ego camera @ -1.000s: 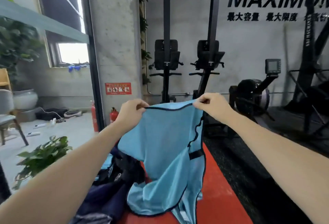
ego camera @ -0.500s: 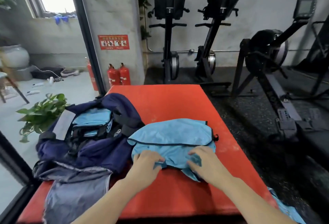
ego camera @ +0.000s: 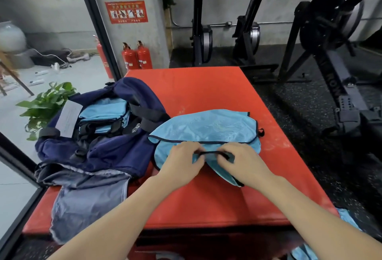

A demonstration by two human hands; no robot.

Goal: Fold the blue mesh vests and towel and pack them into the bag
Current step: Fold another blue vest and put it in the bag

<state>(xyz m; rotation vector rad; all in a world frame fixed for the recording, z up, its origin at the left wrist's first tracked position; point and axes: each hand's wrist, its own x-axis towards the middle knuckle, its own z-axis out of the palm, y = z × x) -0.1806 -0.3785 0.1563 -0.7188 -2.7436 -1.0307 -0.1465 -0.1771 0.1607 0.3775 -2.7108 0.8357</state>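
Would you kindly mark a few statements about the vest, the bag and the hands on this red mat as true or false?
1. Both hands, left and right, pinch the black strap of the blue mesh vest. True.
2. The vest hangs in the air. False: it lies on the red mat.
3. The navy bag already holds folded blue vests. True.
4. The bag lies right of the vest. False: it lies on the left.
5. Three fire extinguishers stand by the pillar. True.
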